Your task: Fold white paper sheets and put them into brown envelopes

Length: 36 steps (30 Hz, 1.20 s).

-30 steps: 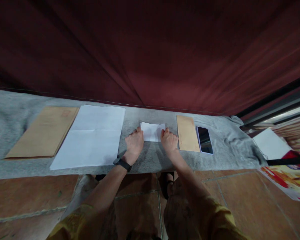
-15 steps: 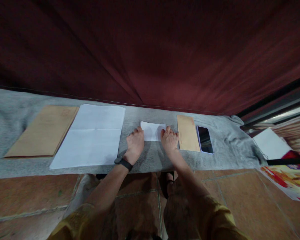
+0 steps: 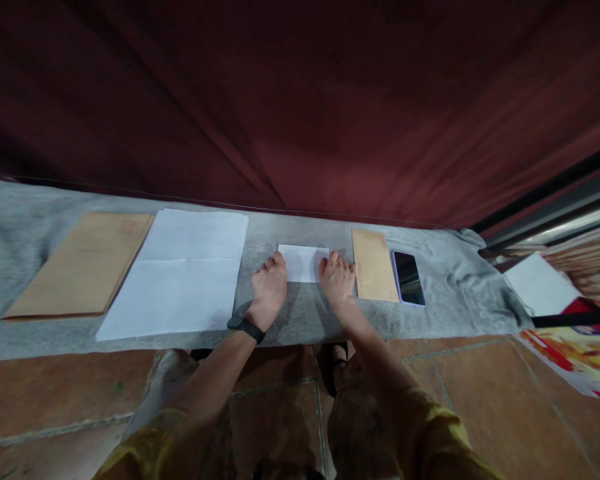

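Observation:
A folded sheet of white paper [image 3: 304, 264] lies flat on the grey cloth between my hands. My left hand [image 3: 270, 281], with a dark watch on its wrist, is curled at the paper's left edge. At the opposite edge my right hand [image 3: 337, 277] is bent, its thumb and fingers closed against the paper. Just right of that hand lies a small brown envelope [image 3: 376, 267]. To the left is a stack of white paper sheets [image 3: 180, 280], creased across the middle.
Larger brown envelopes [image 3: 80, 267] lie at the far left. A phone [image 3: 409, 279] in a light purple case rests beside the small envelope. A dark red curtain [image 3: 300, 120] hangs behind the cloth-covered surface [image 3: 460, 287]. Printed bags and a white item stand at the right.
Both hands stay at the paper's two sides with hardly any movement. The whole view has shifted very slightly.

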Available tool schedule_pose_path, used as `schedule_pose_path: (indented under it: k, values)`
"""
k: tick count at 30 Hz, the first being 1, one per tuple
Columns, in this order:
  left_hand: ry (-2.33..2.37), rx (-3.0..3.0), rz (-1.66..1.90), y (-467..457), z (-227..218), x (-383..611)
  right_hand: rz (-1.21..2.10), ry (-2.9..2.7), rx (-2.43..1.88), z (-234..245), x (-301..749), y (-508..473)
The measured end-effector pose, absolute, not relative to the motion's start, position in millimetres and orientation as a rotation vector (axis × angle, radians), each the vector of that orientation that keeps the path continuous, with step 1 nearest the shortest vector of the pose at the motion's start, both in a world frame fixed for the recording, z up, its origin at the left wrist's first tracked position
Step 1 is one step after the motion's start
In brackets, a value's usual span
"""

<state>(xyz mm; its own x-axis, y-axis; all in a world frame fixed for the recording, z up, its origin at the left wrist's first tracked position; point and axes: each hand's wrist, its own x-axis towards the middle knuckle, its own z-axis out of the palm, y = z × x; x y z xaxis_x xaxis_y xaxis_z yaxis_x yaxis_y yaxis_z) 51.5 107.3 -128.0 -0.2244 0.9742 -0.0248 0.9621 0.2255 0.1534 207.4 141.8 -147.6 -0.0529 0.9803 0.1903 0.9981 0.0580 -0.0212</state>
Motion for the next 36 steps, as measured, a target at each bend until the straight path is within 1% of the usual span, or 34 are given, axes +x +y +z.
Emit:
schedule_pose_path:
  k: [9, 13, 19, 24, 36]
  values:
    - [2.379, 1.932, 0.152, 105.7, -127.8, 51.8, -0.177, -2.185, -2.049, -148.9, 208.5, 143.3]
    - [2.374, 2.079, 0.187, 105.3, -126.9, 49.6, -0.214, -2.184, -2.033, -150.7, 208.5, 144.2]
    - [2.094, 2.441, 0.363, 103.3, -137.4, 49.0, -0.272, -2.182, -2.000, -155.3, 209.4, 145.1]
    - [1.831, 2.513, 0.456, 94.0, -149.7, 56.7, -0.263, -2.182, -1.991, -155.4, 209.4, 145.7]
    - [1.782, 2.565, 0.386, 64.6, -161.8, 61.6, -0.232, -2.158, -1.980, -153.5, 208.5, 145.1]
